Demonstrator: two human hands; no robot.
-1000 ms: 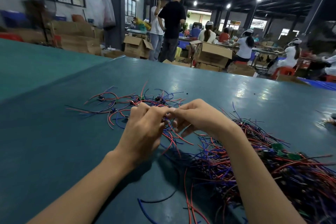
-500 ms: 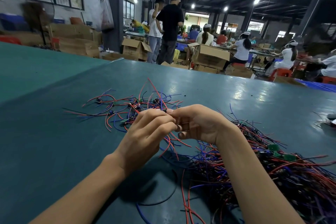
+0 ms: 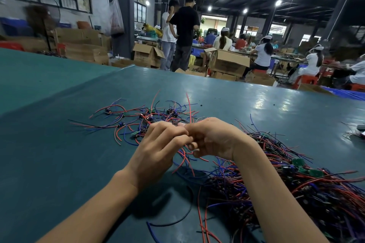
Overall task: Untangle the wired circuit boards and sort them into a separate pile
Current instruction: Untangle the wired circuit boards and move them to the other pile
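My left hand (image 3: pixel 158 150) and my right hand (image 3: pixel 213 140) meet above the green table (image 3: pixel 59 154), fingers curled, both pinching the red and blue wires (image 3: pixel 185 154) of one wired board; the board itself is hidden between the fingers. Loose wire ends hang below the hands. A big tangled heap of wired circuit boards (image 3: pixel 296 189) lies at the right, under my right forearm, with green boards (image 3: pixel 298 162) showing. A thinner spread pile of separated wired boards (image 3: pixel 142 118) lies just beyond my hands, to the left.
A loose black wire (image 3: pixel 177 221) curls on the table near my left forearm. A few more wires (image 3: pixel 353 134) lie at the far right edge. Beyond the table stand cardboard boxes (image 3: pixel 227 61), two standing people (image 3: pixel 183 31) and several seated workers.
Both hands stayed pressed together over the wires and shifted slightly. Red wire ends that rose beyond the hands now stick up higher over the far pile.
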